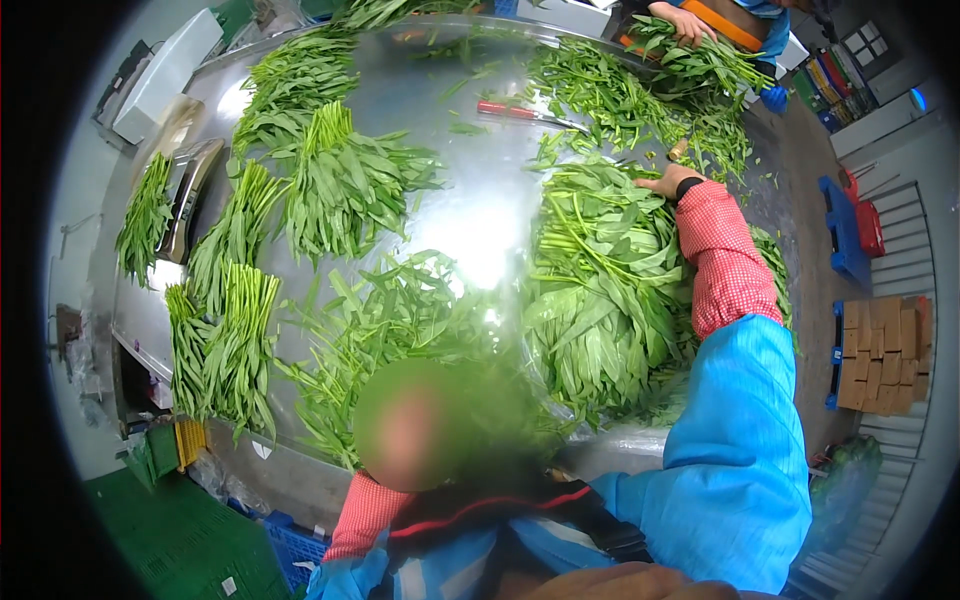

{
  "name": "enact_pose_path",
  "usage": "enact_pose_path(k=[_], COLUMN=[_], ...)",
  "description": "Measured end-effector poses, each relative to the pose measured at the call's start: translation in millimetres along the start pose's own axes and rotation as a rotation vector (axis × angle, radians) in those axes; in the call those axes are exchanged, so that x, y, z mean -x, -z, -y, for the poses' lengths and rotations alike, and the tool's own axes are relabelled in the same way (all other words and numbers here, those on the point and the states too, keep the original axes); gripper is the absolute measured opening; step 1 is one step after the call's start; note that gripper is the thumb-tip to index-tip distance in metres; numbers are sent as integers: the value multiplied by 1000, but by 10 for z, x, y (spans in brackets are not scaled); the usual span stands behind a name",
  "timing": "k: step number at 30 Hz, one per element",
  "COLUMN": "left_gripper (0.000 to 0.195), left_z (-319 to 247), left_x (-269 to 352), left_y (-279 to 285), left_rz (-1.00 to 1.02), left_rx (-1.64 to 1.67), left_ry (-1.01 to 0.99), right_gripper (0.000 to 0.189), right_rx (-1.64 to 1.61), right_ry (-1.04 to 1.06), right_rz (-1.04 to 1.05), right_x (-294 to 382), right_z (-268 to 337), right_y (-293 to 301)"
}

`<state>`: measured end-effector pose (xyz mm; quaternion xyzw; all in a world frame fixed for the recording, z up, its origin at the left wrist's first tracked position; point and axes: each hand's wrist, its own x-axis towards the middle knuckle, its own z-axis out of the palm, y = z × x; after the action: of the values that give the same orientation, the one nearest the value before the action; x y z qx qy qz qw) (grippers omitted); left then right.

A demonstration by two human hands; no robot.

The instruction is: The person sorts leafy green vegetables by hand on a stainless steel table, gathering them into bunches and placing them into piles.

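My right hand (664,181) rests at the far right edge of a large pile of leafy greens (600,285), which look like water spinach. Its fingers reach leftward onto the stems and no tool shows in them. Just beyond that hand, a short wooden handle (678,149) lies among cut stems. My left hand (405,435) is blurred, low in the view, over looser greens (390,315) at the near side of the metal table (405,97). What its fingers do is hidden. A knife with a red handle (508,110) lies farther back.
Bundled greens (240,337) lie along the left, one bunch (146,217) beside a metal-cased device (191,199). Trimmings (600,90) cover the far right. Across the table, another person's hand (686,26) holds greens. Green crates (180,532) stand at lower left, cardboard boxes (885,352) at right.
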<state>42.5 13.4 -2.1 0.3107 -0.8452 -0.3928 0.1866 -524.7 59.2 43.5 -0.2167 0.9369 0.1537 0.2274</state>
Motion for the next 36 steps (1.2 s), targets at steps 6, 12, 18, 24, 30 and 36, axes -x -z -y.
enact_pose_path(k=[6,12,18,24,30,36], left_gripper=[27,27,27,29,27,29], left_z=[182,187,294,137,30,-934], left_x=[30,29,79,54,43,-717], left_y=[-61,-101,-134,-114,-79,-22], left_rz=[7,6,11,16,4,155], left_rx=[30,239,6,185,109,169], left_ry=[55,301,90,260,110,-192], right_gripper=[62,69,74,47,47,40], right_rx=[-335,-1109,-1118,-413,-626,-1253], right_ry=[256,415,337,283,441,473], right_rz=[-27,97,-73,-630,-616,-451], right_x=[-171,374,449,867,1093,1315], right_z=[-481,-663,-964,-600,-367,-272], right_y=[17,297,270,188,59,-60])
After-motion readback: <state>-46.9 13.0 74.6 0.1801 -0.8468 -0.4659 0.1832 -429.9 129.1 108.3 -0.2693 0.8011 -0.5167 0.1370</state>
